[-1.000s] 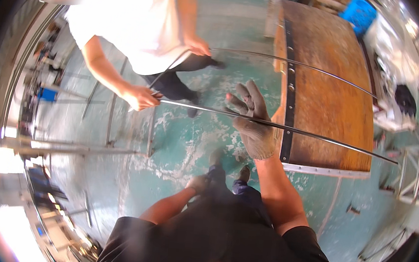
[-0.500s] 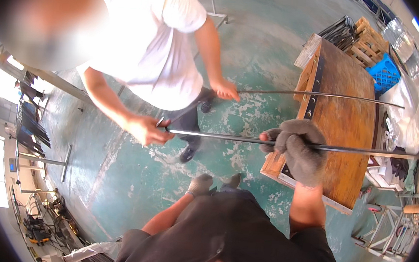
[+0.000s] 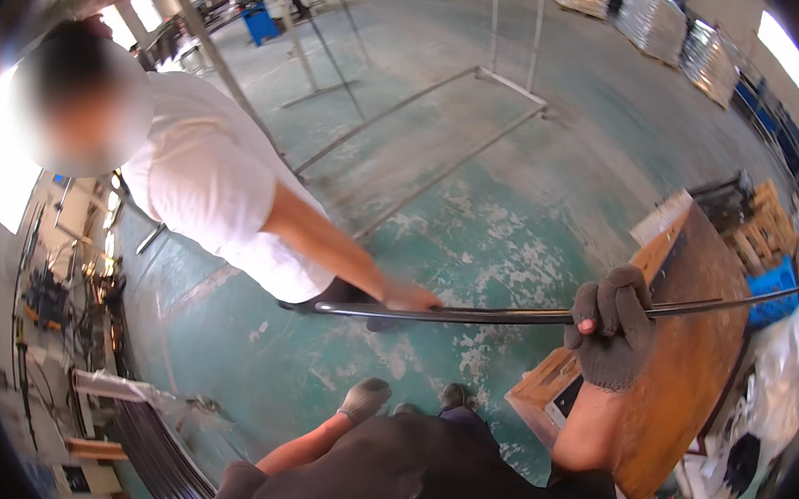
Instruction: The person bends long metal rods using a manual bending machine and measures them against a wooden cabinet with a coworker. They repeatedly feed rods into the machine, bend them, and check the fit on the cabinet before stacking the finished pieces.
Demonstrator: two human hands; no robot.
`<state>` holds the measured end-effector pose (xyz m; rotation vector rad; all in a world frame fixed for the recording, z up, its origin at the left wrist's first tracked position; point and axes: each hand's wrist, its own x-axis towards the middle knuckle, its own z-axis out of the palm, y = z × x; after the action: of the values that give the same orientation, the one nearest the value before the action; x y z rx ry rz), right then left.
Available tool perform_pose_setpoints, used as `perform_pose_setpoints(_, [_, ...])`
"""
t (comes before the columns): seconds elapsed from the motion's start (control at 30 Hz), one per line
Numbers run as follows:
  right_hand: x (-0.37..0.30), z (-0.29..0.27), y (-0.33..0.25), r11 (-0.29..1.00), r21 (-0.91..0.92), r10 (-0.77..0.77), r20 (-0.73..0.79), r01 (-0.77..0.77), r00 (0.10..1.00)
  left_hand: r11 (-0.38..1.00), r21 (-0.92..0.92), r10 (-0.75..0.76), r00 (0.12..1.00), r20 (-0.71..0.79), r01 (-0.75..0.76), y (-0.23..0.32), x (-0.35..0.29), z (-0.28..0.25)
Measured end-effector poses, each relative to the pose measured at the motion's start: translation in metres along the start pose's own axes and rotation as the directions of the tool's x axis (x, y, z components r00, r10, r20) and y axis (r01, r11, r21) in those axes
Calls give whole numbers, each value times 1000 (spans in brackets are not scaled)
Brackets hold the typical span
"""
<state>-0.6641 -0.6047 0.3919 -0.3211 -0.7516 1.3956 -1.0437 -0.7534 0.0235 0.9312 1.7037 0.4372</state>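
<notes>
One gloved right hand closes around what look like two slim dark bars lying side by side, its fingers wrapped over them and a bare fingertip poking from the grey knit. The left hand, also gloved, hangs low beside the body, well apart from the bars; nothing shows in it, though how far its fingers are curled cannot be told.

Left of the grip, the bars run across to a co-worker in a white shirt, whose blurred hand is at the bars near their left end; whether it clasps them is unclear. Right of the grip, they pass across the view of a worn wooden tabletop, apparently above it, their tips unevenly matched, the longer reaching toward a blue crate.

By the look of it, the bars are picked up and brought together, but not yet set down; how much handling is left cannot be read from the scene.

Beyond stand a wooden pallet and clear plastic sheeting, while a metal frame rests on the scuffed green floor and more dark lengths lie stacked at lower left.
</notes>
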Motion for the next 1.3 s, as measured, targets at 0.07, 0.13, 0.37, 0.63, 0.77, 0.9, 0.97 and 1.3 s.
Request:
perform_pose_setpoints(0.07, [16, 10, 20, 987, 107, 122, 4, -122, 993, 966, -250, -72, 997, -28, 63, 23, -19, -2])
perform_pose_setpoints(0.13, [32, 22, 44, 954, 176, 238, 44, -242, 970, 888, -461, -42, 998, -55, 12, 44, -30, -9])
perform_pose_setpoints(0.37, [55, 73, 151, 788, 260, 498, 263, -558, 826, 422, -870, 121, 967, -226, -256, 57, -63, -86])
perform_pose_setpoints(0.63, [65, 161, 306, 649, 265, 654, 285, -713, 701, 30, -919, -171, 904, -393, -394, -25, -36, -220])
perform_pose_setpoints(0.77, [77, 201, 371, 571, 330, 716, 249, -752, 652, -212, -913, -225, 927, -301, -348, -39, -35, -308])
perform_pose_setpoints(0.9, [102, 208, 436, 458, 471, 761, 229, -754, 606, -383, -830, -112, 912, -394, -405, -38, -54, -411])
perform_pose_setpoints(0.97, [111, 205, 478, 347, 531, 808, 249, -773, 534, -463, -722, -152, 848, -508, -515, -27, -59, -455])
perform_pose_setpoints(1.3, [157, 167, 754, 123, 459, 992, -84, -880, 95, -559, -631, 29, 748, -663, -537, 5, 9, -667])
